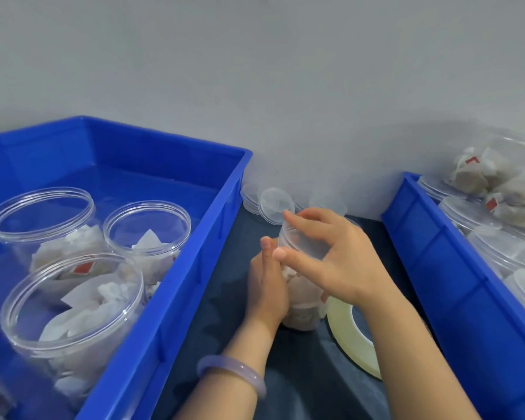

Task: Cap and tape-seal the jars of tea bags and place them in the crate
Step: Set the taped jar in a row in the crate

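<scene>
Gripping the jar (300, 286) between them, left hand (267, 286) holds its side, right hand (331, 253) its lid (303, 237).

A plain, pale grey wall (255, 71) fills everything ahead of me, matte and even in tone, and runs straight down to meet the surface I work at. That surface is covered with a dark blue-grey cloth (300, 374), slightly creased near me. The light is soft, leaving only faint, blurred shadows low on the wall to my right.
</scene>
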A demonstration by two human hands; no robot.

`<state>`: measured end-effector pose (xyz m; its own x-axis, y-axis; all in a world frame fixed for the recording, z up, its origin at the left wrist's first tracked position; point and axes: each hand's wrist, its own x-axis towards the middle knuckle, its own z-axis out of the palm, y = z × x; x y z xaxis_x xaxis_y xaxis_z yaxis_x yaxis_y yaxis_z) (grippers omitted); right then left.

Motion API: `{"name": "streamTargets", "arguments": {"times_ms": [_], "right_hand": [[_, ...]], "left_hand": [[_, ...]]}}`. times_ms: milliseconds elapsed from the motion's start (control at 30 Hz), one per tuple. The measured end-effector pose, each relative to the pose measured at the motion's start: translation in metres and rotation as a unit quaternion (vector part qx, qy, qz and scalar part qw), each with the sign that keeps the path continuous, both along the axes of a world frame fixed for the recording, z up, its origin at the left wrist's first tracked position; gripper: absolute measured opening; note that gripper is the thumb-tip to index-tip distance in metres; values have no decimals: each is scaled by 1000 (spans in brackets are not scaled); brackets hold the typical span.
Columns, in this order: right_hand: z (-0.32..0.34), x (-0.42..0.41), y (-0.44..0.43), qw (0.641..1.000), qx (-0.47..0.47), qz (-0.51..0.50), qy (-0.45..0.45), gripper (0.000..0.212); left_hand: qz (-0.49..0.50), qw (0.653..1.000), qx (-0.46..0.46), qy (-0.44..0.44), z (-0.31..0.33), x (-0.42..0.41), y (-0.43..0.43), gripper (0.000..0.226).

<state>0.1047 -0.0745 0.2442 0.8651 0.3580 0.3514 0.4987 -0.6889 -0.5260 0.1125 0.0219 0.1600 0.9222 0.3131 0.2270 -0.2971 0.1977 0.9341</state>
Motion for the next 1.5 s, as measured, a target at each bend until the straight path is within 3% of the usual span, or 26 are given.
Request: {"name": "streamTargets", "arguments": {"times_ms": [167, 367, 600, 833, 933, 1033, 1267, 1400, 1500], "right_hand": [[0, 1, -3, 1000, 9, 27, 4, 64], [6, 11, -4, 994, 18, 54, 89, 54], [2, 2, 1, 999, -3, 13, 51, 55], [0, -8, 12, 997, -33, -65, 14, 63], [4, -9, 7, 999, -32, -34, 23, 70], [7, -5, 4, 999, -27, 16, 42, 53], [17, 1, -1, 984, 31, 93, 147, 43], [9, -6, 6, 997, 9, 37, 70, 46], [8, -12, 4, 996, -85, -11, 24, 68]], "left_hand": [[5, 1000, -15, -10, -1, -2, 0, 70], [22, 999, -27, 2, -1, 0, -1, 62], [45, 999, -19, -18, -4, -2, -5, 64], [66, 997, 23, 16, -8, 2, -3, 58], [-10, 1000, -2, 27, -4, 4, 1, 59], [-26, 999, -33, 16, -6, 2, 3, 76], [-53, 997, -50, 14, -7, 3, 9, 63], [-74, 995, -61, 13, -8, 3, 11, 62], [-80, 995, -64, 5, -5, 4, 10, 61]]}}
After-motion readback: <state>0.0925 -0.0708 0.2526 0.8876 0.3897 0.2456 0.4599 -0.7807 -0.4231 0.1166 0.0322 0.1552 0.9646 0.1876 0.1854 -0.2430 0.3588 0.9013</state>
